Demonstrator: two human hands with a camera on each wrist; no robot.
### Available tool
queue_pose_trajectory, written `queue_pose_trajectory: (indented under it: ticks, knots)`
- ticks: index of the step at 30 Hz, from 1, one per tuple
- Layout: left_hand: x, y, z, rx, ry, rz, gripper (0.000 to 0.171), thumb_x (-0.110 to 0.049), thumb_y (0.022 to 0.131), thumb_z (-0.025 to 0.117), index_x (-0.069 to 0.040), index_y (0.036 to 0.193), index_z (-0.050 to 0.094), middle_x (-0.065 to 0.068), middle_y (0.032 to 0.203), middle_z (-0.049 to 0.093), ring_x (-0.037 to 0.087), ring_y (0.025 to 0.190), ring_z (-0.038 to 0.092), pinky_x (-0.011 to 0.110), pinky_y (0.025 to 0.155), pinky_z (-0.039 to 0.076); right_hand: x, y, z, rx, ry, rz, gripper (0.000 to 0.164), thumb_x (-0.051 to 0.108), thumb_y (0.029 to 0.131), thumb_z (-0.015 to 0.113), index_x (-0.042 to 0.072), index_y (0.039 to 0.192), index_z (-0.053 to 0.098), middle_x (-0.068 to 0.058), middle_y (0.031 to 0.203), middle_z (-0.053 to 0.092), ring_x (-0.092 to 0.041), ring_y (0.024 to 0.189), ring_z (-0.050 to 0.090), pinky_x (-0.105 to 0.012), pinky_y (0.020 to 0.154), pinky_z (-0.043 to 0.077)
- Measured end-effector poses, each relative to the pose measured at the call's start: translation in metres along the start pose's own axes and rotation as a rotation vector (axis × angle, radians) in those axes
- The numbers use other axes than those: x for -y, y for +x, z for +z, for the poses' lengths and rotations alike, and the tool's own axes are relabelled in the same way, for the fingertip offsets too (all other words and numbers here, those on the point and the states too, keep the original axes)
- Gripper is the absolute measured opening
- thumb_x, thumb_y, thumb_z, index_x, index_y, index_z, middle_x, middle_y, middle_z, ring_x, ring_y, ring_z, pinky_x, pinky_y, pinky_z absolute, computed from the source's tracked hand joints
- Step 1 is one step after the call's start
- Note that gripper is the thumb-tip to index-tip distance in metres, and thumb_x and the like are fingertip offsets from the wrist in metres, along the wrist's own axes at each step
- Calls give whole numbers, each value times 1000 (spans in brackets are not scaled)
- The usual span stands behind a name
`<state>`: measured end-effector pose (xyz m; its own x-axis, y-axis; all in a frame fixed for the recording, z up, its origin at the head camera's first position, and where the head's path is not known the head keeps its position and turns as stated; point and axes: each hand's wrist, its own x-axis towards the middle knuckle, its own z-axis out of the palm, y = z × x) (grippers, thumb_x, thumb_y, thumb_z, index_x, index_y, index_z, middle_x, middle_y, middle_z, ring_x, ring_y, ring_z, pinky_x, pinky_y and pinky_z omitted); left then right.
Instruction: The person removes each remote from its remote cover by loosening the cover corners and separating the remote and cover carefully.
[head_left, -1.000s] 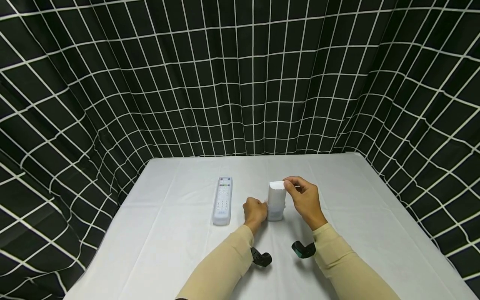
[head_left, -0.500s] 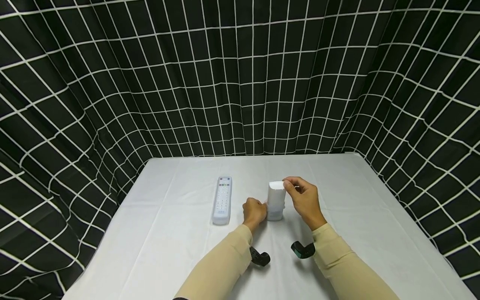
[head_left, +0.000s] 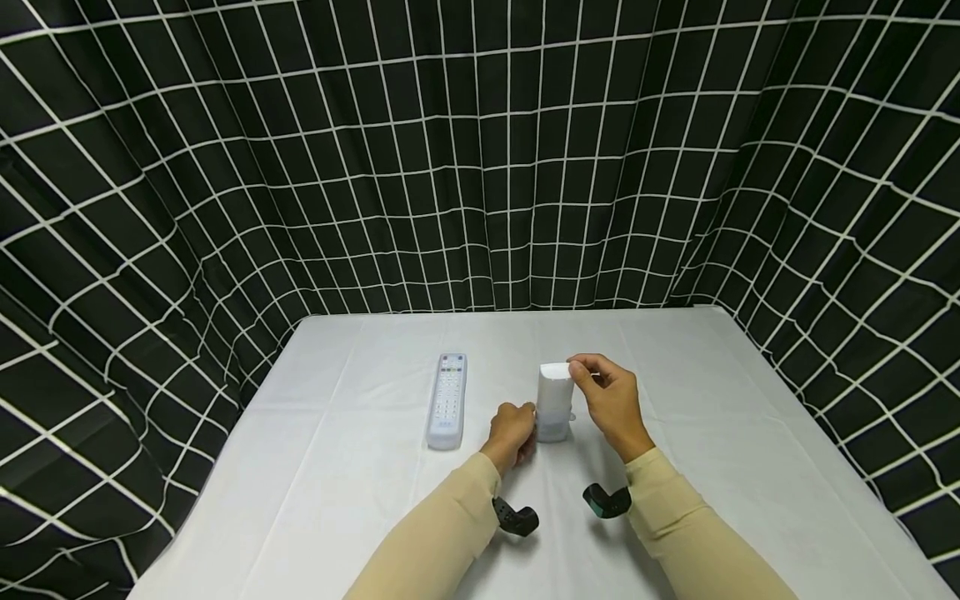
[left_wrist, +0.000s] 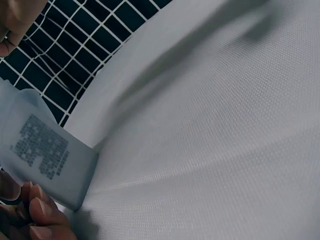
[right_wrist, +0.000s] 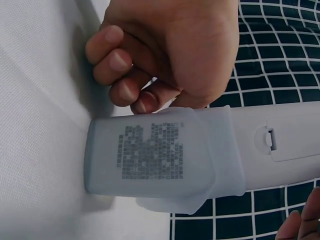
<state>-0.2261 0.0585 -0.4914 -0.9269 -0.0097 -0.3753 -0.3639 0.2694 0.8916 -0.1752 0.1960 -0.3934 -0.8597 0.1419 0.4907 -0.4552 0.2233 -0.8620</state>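
A white remote control [head_left: 555,385] stands on end on the table, its lower part inside a translucent silicone cover [head_left: 553,427]. My right hand [head_left: 611,404] grips the remote's top end between thumb and fingers. At the lower left side my left hand [head_left: 513,433], fingers curled, pinches the edge of the cover. In the right wrist view the cover [right_wrist: 105,157] is folded back on itself partway up the remote [right_wrist: 250,145], and printed text shows through it. The left wrist view has the covered bottom end on the cloth, with left fingertips [left_wrist: 45,210] close against the cover's side.
A second remote control [head_left: 447,400] in a clear cover lies face up to the left of the hands. White cloth covers the table [head_left: 337,467]. Black curtains [head_left: 510,167] with a white grid surround its back and sides. Black wrist devices [head_left: 516,518] hang under both forearms.
My left hand has turned slightly, its fingers lower beside the cover. A small flap of the cover now sticks out at the right. The right hand and remote stay nearly still.
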Motion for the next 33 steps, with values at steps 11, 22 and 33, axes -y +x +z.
queue_pose_trajectory:
  ticks: [11,22,33]
  knots:
    - [2,-1,2,23,-257,5,27,-4,83,46,-10,57,49,-1,47,41,10,36,36,22,30,30,-2,-2,3,-25,2,-21,16,-1,93,62,-14,102,65,-24,95,65,-14,82,57,-21,72,47]
    - [-4,-8,3,107,-385,-21,32,-14,94,46,-12,62,49,-3,53,43,9,39,36,21,32,31,-4,-1,7,-64,20,-55,14,-2,91,64,-13,98,67,-25,92,65,-13,79,59,-19,71,48]
    - [-11,-8,9,23,-435,0,27,-6,95,49,-8,68,53,-1,56,46,7,40,38,19,34,33,-5,-2,4,-35,9,-95,18,-7,90,61,-13,106,65,-23,93,63,-14,80,56,-20,72,47]
